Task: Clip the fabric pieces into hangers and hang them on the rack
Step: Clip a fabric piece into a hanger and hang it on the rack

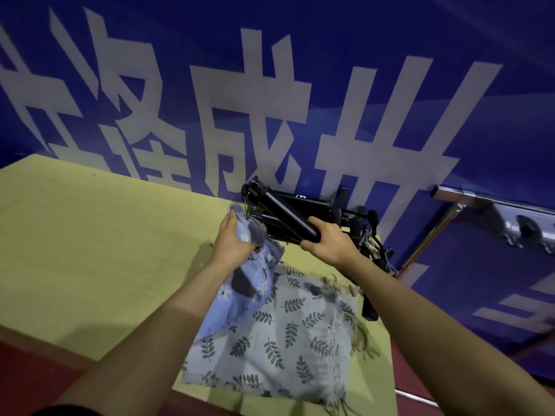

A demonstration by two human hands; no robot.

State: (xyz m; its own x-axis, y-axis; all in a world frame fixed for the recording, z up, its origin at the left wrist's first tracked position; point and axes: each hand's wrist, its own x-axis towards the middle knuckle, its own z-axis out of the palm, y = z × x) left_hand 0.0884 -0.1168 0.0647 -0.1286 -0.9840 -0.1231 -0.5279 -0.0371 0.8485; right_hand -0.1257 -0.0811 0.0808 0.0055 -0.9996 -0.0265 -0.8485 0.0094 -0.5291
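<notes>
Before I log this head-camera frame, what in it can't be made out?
- Hanger clip: head view, hidden by the blue floral fabric bunched in the left hand.
- Pile of black hangers: count unreadable, tangled and behind the right hand.
- Metal rack: cut off by the right edge.

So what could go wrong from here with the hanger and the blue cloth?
1. The left hand only bunches the blue floral fabric, so it may get clipped creased.
2. The right hand holds one black hanger off a tangled hanger pile; others might drag along.
3. The leaf-print fabric lies at the table edge and could slide off.
</notes>
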